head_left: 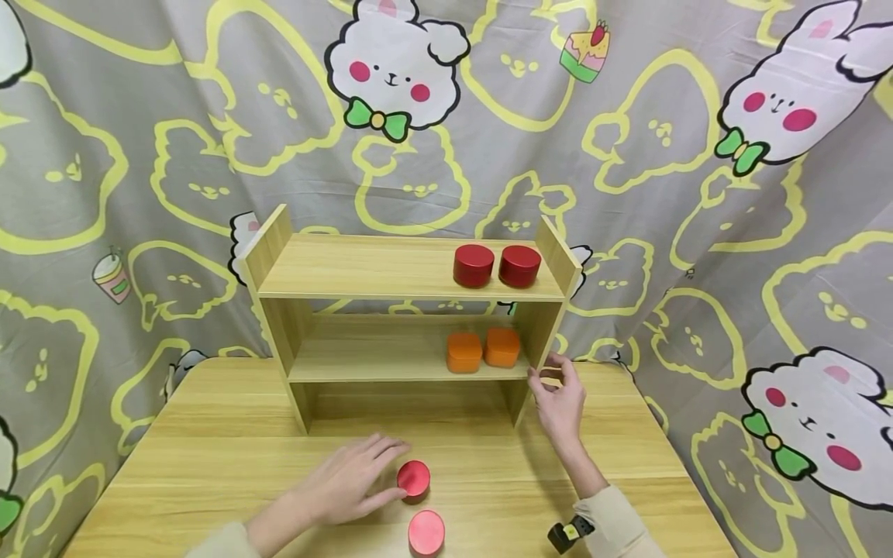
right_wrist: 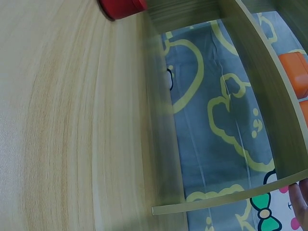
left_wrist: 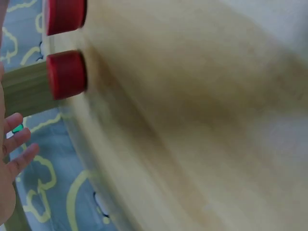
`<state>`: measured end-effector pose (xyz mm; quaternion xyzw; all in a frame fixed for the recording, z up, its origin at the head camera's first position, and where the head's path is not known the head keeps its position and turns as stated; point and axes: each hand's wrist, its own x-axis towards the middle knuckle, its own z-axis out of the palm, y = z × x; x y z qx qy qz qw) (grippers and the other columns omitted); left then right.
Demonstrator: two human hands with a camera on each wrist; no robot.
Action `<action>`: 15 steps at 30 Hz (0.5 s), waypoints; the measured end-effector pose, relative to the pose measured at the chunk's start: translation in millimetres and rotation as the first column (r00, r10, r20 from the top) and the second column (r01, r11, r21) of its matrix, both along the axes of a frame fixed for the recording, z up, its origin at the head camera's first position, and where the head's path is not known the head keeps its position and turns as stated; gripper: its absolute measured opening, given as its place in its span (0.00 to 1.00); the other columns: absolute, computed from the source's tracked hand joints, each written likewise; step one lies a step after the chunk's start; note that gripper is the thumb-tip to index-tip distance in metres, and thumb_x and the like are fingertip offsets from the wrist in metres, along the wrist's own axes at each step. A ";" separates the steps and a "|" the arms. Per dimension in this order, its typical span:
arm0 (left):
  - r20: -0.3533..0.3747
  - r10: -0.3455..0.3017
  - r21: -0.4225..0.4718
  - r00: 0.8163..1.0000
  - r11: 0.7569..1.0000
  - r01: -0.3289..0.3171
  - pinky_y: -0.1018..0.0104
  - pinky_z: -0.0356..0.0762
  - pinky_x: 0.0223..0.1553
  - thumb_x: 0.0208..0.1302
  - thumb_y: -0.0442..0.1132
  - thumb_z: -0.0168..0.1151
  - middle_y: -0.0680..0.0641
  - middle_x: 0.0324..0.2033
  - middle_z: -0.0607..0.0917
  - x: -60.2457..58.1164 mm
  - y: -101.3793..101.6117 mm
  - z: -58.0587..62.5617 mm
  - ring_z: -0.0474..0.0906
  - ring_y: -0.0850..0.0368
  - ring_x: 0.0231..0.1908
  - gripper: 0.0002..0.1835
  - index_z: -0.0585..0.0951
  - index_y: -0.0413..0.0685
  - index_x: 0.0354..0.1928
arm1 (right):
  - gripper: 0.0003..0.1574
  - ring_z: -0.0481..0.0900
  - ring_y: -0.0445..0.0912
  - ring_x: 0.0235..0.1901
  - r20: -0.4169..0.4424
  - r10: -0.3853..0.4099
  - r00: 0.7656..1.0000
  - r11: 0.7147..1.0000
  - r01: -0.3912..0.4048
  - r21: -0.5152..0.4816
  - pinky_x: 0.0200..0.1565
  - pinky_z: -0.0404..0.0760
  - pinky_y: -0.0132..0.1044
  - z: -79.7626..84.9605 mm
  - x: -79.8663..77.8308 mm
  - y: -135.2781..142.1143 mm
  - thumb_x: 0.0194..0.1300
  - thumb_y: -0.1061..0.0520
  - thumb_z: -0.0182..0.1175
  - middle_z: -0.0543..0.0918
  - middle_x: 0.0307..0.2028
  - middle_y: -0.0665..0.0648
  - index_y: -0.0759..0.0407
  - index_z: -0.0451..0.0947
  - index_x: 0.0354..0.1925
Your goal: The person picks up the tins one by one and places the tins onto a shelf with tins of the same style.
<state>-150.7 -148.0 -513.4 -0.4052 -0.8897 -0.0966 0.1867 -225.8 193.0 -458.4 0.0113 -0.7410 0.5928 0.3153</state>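
A small two-tier wooden shelf (head_left: 412,310) stands on the table. My right hand (head_left: 561,399) grips the front edge of its right side panel, thumb at the edge and a bent finger at the outer side. Fingertips (right_wrist: 294,195) meet that panel in the right wrist view. My left hand (head_left: 352,480) reaches low over the table with extended fingers, its thumb right at the rim of a round red tin (head_left: 413,479). Nearer me is a second round red tin (head_left: 426,533). In the left wrist view, spread fingers (left_wrist: 21,161) show beside the red tin (left_wrist: 67,74).
Two dark red round tins (head_left: 474,266) sit at the right of the top board. Below them, two orange rounded-square boxes (head_left: 463,353) stand on the lower board. A patterned curtain (head_left: 516,155) hangs behind the wooden table (head_left: 230,434).
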 end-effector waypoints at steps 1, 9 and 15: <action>0.001 -0.004 0.006 1.000 1.000 0.004 0.58 0.87 0.58 0.68 0.58 0.69 0.55 0.58 0.86 1.1 0.1 -3.2 0.84 0.57 0.57 0.30 0.80 0.49 0.66 | 0.18 0.82 0.35 0.36 0.001 0.000 1.000 1.000 0.000 0.000 0.33 0.81 0.16 -0.6 -0.5 0.0 0.62 0.76 0.66 0.83 0.43 0.69 0.76 0.79 0.51; 0.034 0.022 0.028 0.999 0.999 -0.023 0.56 0.87 0.59 0.68 0.58 0.69 0.54 0.62 0.84 9.5 -0.4 -22.4 0.84 0.56 0.60 0.33 0.77 0.51 0.70 | 0.18 0.81 0.34 0.35 -0.012 -0.019 1.000 1.000 0.019 0.002 0.33 0.80 0.15 -2.6 -2.1 -0.2 0.60 0.77 0.66 0.83 0.41 0.71 0.76 0.79 0.50; 0.020 0.022 0.032 1.000 0.999 -0.023 0.57 0.87 0.57 0.67 0.58 0.70 0.51 0.64 0.83 11.1 -1.1 -33.7 0.84 0.55 0.61 0.36 0.76 0.48 0.72 | 0.18 0.81 0.34 0.35 -0.003 -0.021 1.000 1.000 0.021 0.008 0.34 0.80 0.15 -1.7 -1.2 -0.4 0.61 0.76 0.67 0.83 0.41 0.70 0.76 0.79 0.50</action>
